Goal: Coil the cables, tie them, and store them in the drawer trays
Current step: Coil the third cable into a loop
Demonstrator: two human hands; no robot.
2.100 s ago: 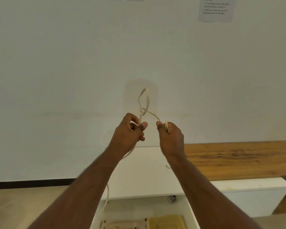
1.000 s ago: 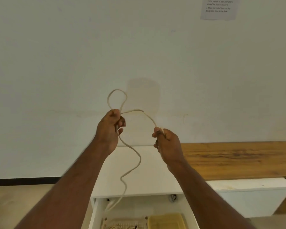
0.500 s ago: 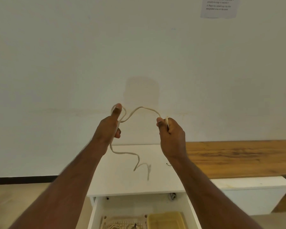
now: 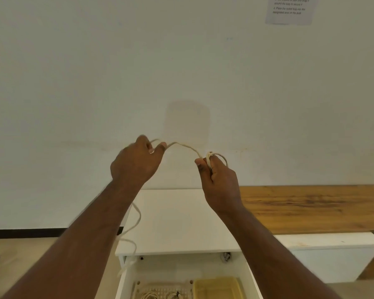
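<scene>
With cable [image 4: 183, 146] pinched in left hand [image 4: 136, 162], loops gripped in right hand [image 4: 218, 175], lay even turns, keeping tail untangled.

wall notice [image 4: 289, 10] | printed lines | too blurred to read

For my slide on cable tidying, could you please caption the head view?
Left hand and right hand hold a cream cable up above an open drawer.

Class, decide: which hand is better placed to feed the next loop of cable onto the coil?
Left. The left hand grips the cable leading from the loose tail; the right hand holds the loops.
</scene>
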